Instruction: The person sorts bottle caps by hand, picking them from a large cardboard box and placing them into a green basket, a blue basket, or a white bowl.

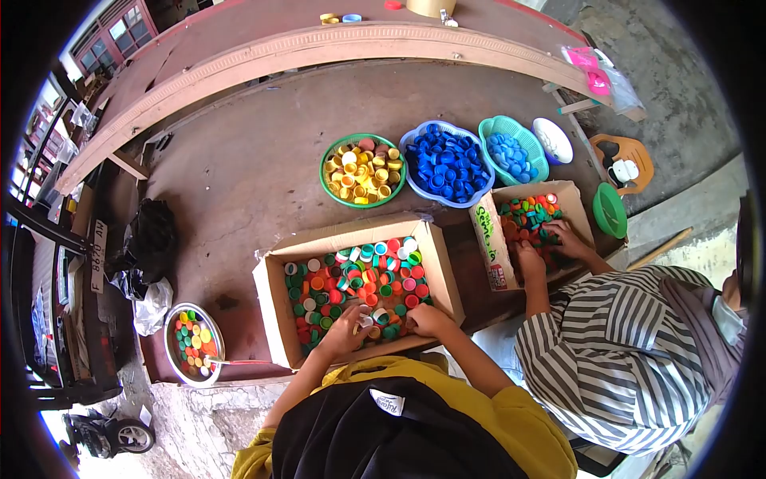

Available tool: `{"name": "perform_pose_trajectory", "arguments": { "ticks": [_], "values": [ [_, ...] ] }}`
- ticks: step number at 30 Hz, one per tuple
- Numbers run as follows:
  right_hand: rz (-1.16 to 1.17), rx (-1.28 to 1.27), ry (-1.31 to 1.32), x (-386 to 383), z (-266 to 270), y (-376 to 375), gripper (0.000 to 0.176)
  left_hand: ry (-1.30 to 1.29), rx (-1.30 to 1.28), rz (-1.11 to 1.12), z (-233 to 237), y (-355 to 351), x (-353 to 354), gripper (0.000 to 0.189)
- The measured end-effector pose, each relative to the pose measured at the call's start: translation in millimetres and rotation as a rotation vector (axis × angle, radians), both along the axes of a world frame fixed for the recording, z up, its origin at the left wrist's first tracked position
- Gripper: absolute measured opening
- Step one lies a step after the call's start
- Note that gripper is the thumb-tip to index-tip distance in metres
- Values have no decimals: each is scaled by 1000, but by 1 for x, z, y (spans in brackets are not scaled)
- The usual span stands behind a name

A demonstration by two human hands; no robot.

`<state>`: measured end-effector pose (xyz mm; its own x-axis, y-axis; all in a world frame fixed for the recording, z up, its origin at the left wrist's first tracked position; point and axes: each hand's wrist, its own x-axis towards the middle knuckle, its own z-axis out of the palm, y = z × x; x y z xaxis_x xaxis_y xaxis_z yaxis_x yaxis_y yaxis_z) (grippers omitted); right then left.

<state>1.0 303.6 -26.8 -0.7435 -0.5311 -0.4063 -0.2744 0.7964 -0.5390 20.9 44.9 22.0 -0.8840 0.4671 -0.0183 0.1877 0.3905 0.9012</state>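
A cardboard box (pixel 447 275) stands in front of me, filled with loose plastic bottle caps (pixel 363 275) in red, green, orange and white. My left hand (pixel 343 335) is inside its near side, fingers closed around what looks like a whitish bottle cap (pixel 365 321). At the near right corner of the box, my right hand (pixel 429 321) has its fingers curled down among the caps. Whatever those fingers may hold is hidden.
Beyond the box stand baskets of yellow caps (pixel 361 172), dark blue caps (pixel 449 164) and light blue caps (pixel 511 156). A metal bowl (pixel 170 339) of mixed caps is at left. On my right, another person in striped sleeves (pixel 550 351) reaches into a smaller box (pixel 488 239).
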Motion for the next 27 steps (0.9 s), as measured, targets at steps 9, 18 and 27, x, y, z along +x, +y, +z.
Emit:
{"name": "perform_pose_trajectory", "arguments": {
  "ticks": [9, 18, 27],
  "values": [
    [-88, -61, 4, -9, 22, 4, 11, -125, 40, -54, 20, 22, -14, 38],
    [-452, -757, 119, -21, 99, -40, 15, -563, 623, 176, 18, 41, -26, 30],
    [-587, -950, -11, -26, 88, -63, 19, -523, 746, 288, 30, 32, -43, 23]
  ]
}}
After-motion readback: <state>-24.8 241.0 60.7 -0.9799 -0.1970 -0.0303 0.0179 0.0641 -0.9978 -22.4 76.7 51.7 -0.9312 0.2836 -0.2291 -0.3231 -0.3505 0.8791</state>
